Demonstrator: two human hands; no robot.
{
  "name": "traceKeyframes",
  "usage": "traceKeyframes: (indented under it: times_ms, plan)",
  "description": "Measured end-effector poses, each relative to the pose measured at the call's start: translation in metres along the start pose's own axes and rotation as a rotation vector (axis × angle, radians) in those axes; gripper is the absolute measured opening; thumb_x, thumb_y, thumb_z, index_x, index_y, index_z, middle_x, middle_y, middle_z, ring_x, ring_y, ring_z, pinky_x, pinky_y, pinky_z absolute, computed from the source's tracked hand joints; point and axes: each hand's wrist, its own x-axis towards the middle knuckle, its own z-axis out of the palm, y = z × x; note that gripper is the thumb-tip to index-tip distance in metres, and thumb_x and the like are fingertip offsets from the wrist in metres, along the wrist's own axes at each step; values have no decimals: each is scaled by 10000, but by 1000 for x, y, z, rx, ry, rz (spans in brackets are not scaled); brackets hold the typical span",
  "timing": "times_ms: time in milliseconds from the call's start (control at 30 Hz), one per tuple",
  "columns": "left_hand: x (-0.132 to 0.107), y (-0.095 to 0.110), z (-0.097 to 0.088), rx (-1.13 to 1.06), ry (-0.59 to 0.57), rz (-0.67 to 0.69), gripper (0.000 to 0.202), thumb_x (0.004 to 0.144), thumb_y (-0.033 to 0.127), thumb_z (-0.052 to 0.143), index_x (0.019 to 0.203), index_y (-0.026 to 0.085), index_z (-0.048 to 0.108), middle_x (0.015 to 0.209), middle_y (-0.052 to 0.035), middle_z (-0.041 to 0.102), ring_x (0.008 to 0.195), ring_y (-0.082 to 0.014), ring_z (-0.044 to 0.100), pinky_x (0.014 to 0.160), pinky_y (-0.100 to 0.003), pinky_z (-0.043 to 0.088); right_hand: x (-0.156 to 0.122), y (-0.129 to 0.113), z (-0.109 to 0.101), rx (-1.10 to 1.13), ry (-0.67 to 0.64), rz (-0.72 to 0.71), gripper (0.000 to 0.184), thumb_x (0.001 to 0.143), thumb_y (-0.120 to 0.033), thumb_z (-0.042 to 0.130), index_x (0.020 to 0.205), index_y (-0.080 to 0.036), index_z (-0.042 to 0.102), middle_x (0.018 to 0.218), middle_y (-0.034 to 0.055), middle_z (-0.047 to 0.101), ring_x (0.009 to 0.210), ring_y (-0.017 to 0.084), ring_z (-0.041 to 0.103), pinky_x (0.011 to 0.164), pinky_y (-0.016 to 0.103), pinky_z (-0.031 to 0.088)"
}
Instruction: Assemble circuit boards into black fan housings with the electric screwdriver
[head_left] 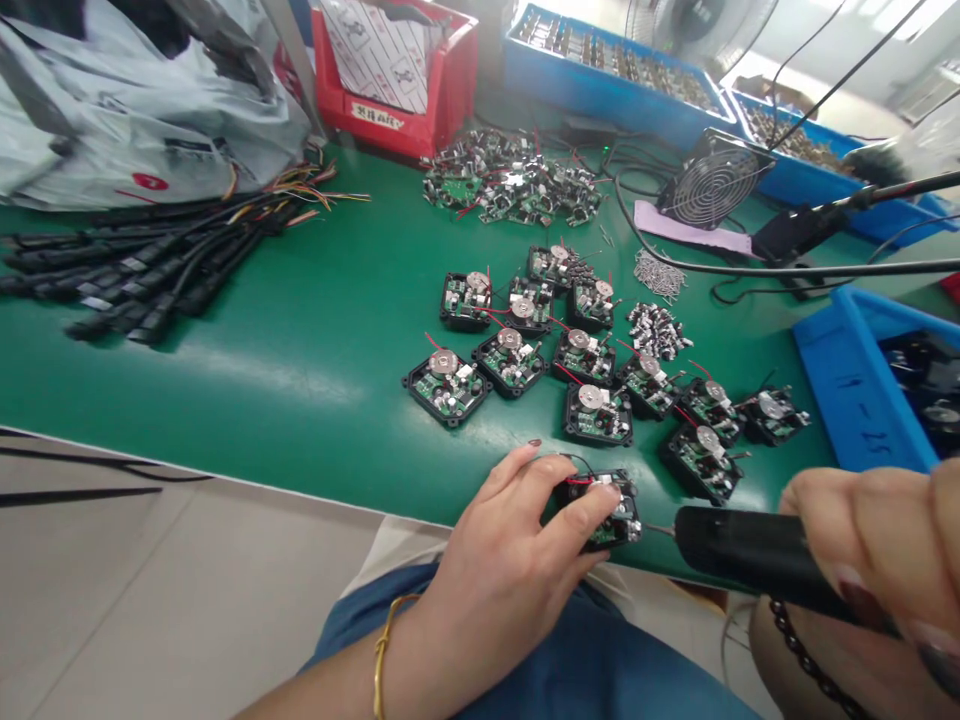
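Left hand [499, 560], bottom centre, fingers spread and pressed down over a black square circuit module [600, 512], which lies at the near edge of a green work mat [225, 330]. Red and black wires loop from the module under the fingers. The module is nearly square, so it has no clear long axis; one corner points toward the lower right.

Right hand [877, 540], lower right, fingers closed around a black-handled soldering iron [757, 555] in a pen-style pinch. The iron's long axis runs almost level across the frame, its thin metal tip pointing left at the module's right edge, just beside it or touching; cannot tell which.

Progress, as far as the layout shows: about a dozen matching black square modules [510, 360], each with a round silver disc and red wire, lie singly at centre right. A tangled heap of wired green circuit boards [510, 180] sits above them, upper centre, its pieces not yet spread out.

Around these: a bundle of black cables [150, 270] at left, a small pile of metal pins [658, 275] and a blue parts tray [607, 70] at the top edge, with a blue plastic bin [862, 390] at right.
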Motion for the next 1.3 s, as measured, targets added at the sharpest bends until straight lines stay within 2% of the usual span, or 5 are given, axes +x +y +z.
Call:
traceKeyframes:
  times_ms: [200,333,567,867,1300]
  plan:
    - [0,0,0,1,-20,-1,379,978,283,672,1351,240,617,1234,-97,634,1145,-240,607,1171,-539,437,28,-14,22,111,-331,-60,366,1052,-366,661,697,-279,663,426,-99,521,215,71,374,362,266,441]
    - [0,0,0,-6,-14,-1,380,977,279,674,1351,241,617,1232,-93,632,1151,-234,605,1180,-525,431,27,-11,21,133,-105,-50,207,969,-413,769,813,-311,681,404,-113,461,221,91,371,320,272,394]
    - [0,0,0,-10,-19,-9,364,987,290,661,1346,244,623,1221,-89,629,1154,-222,601,1196,-512,412,34,-2,-22,75,-512,-65,377,992,-350,753,635,-283,652,329,-114,380,175,97,294,318,309,424]
    - [2,0,0,-17,-11,-6,374,967,304,694,1331,248,627,1196,-78,640,1136,-219,610,1176,-501,430,21,-22,64,-128,-74,-117,746,1044,-447,656,451,-218,266,295,-96,203,161,49,196,246,246,260]
    - [3,0,-1,-23,20,-9,364,938,296,733,1288,248,646,1158,-72,657,1097,-226,629,1150,-509,450,7,-16,43,-23,-12,-9,436,968,-564,690,621,-330,571,329,-84,247,201,116,199,294,324,245]
